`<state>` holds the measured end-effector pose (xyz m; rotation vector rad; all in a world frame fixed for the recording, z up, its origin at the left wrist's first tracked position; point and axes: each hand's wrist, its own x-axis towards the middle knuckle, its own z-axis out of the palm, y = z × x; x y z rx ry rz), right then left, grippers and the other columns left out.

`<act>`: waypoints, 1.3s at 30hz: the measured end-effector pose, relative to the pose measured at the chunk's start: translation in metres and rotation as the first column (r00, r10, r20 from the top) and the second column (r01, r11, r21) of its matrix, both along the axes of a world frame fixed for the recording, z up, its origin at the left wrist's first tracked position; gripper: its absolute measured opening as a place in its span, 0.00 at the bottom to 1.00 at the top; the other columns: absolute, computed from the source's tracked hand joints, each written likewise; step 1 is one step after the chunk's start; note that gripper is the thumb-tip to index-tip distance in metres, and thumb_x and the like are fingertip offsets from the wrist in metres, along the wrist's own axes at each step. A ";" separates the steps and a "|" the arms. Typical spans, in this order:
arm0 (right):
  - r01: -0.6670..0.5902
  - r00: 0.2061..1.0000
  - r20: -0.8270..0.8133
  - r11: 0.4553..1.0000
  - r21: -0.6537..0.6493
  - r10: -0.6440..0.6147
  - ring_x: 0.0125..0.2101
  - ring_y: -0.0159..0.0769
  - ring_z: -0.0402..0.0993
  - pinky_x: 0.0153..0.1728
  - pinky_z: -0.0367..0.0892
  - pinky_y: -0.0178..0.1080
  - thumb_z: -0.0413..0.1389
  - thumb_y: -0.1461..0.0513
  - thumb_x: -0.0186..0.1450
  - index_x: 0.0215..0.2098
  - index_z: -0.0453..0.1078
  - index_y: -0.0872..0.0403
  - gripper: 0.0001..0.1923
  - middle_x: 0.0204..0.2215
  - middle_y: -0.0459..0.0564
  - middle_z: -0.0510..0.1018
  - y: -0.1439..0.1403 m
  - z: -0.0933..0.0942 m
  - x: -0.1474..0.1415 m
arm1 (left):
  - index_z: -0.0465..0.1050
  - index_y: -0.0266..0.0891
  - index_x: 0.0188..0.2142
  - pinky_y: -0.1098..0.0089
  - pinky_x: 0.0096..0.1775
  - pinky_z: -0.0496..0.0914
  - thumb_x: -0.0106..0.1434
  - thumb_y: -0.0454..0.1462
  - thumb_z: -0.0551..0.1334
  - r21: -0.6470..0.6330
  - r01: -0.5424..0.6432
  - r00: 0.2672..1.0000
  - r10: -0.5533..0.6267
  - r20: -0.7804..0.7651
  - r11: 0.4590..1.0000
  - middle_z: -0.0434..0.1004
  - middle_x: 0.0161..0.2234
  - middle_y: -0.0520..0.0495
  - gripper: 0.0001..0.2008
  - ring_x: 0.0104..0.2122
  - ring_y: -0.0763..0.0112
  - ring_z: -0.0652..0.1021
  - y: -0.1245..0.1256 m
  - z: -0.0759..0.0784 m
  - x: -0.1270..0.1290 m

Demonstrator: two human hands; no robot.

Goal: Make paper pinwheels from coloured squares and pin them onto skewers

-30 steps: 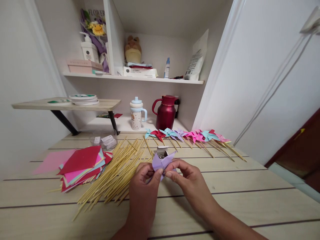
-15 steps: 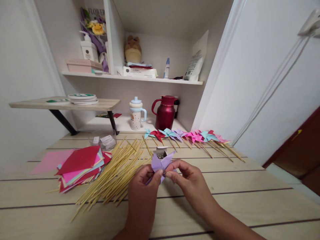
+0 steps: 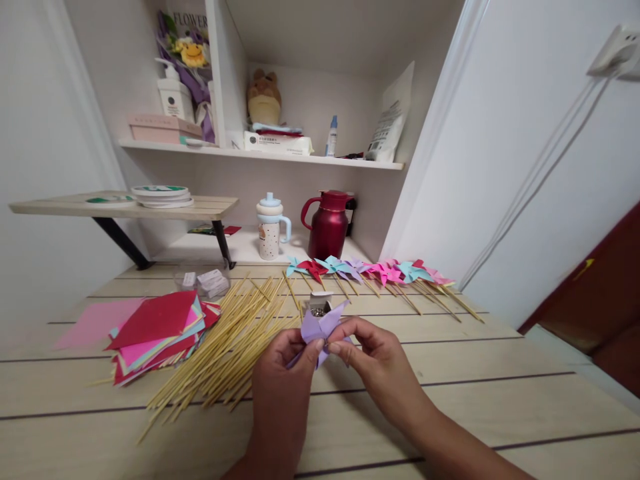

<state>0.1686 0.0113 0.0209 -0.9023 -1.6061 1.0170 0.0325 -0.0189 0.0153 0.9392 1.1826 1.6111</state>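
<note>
We hold the purple pinwheel point(image 3: 315, 327) between left hand point(image 3: 284, 365) and right hand point(image 3: 379, 357), fingers of both gripping it, thumbs nearly meeting at its centre.

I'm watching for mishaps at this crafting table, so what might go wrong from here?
The purple paper pinwheel could crease or tear, since the left hand and right hand both press at its centre.
The small open box stands just behind it; a bump might spill the metallic pieces inside.
The loose sticks lie close beside the left hand, which might knock them out of place.
</note>
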 end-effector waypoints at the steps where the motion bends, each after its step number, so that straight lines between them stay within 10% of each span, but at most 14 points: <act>1: -0.005 1.000 0.003 1.000 0.002 0.005 0.34 0.38 0.72 0.38 0.64 0.39 0.62 0.60 0.60 0.29 0.74 0.52 0.04 0.29 0.45 0.78 0.000 0.000 0.000 | 0.79 0.38 0.31 0.70 0.35 0.71 0.52 0.39 0.69 0.002 -0.006 1.000 0.006 -0.007 1.000 0.82 0.29 0.48 0.08 0.31 0.65 0.79 0.000 0.000 0.000; 39: 0.077 0.994 -0.082 0.997 -0.031 -0.079 0.29 0.34 0.69 0.30 0.62 0.35 0.64 0.62 0.58 0.28 0.71 0.53 0.05 0.26 0.44 0.76 -0.002 -0.001 -0.006 | 0.76 0.39 0.27 0.70 0.34 0.69 0.51 0.39 0.69 0.039 -0.087 0.992 0.090 -0.092 0.995 0.80 0.26 0.49 0.07 0.29 0.66 0.77 -0.002 -0.001 0.002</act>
